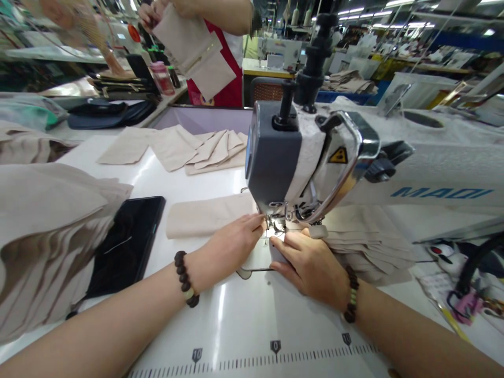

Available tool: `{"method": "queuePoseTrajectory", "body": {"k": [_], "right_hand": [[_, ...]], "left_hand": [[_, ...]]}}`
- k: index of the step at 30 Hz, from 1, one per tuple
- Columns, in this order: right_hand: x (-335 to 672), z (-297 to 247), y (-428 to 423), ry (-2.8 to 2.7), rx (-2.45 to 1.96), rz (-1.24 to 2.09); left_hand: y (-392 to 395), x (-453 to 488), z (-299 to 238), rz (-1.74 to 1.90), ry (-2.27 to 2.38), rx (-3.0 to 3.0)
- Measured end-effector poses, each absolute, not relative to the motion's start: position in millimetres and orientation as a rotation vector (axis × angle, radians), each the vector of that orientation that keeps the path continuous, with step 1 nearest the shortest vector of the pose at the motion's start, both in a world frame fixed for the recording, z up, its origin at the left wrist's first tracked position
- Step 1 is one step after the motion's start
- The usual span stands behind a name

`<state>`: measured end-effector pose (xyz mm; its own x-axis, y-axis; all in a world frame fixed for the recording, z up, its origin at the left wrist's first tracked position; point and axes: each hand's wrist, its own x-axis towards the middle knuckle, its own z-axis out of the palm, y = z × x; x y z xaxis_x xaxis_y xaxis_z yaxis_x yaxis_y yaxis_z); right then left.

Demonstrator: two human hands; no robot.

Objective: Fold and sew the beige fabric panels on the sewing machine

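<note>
A white and grey sewing machine (pixel 299 157) stands on the white table (pixel 244 320). My left hand (pixel 230 247) reaches to the needle area, fingers pinched together at the presser foot, next to a folded beige fabric piece (pixel 205 216). My right hand (pixel 309 265) lies just right of the needle, fingers curled and pressing down on a small beige fabric piece; what lies under the fingers is mostly hidden. Both wrists wear dark bead bracelets.
A tall stack of beige pieces (pixel 47 236) sits at the left beside a black phone (pixel 128 244). More beige pieces (pixel 185 147) are fanned out at the back, another stack (pixel 370 241) lies right of the machine. A person in red (pixel 212 58) holds fabric behind the table.
</note>
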<state>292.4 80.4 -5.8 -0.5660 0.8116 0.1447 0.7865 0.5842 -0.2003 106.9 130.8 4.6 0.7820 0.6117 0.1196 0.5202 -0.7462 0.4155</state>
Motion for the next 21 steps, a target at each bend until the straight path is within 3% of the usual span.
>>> {"method": "queuePoseTrajectory", "body": {"k": [21], "right_hand": [[290.3, -4.5, 77.6, -2.575, -1.351, 0.241]], "left_hand": [[132.0, 106.7, 6.4, 0.277, 0.867, 2.684]]}}
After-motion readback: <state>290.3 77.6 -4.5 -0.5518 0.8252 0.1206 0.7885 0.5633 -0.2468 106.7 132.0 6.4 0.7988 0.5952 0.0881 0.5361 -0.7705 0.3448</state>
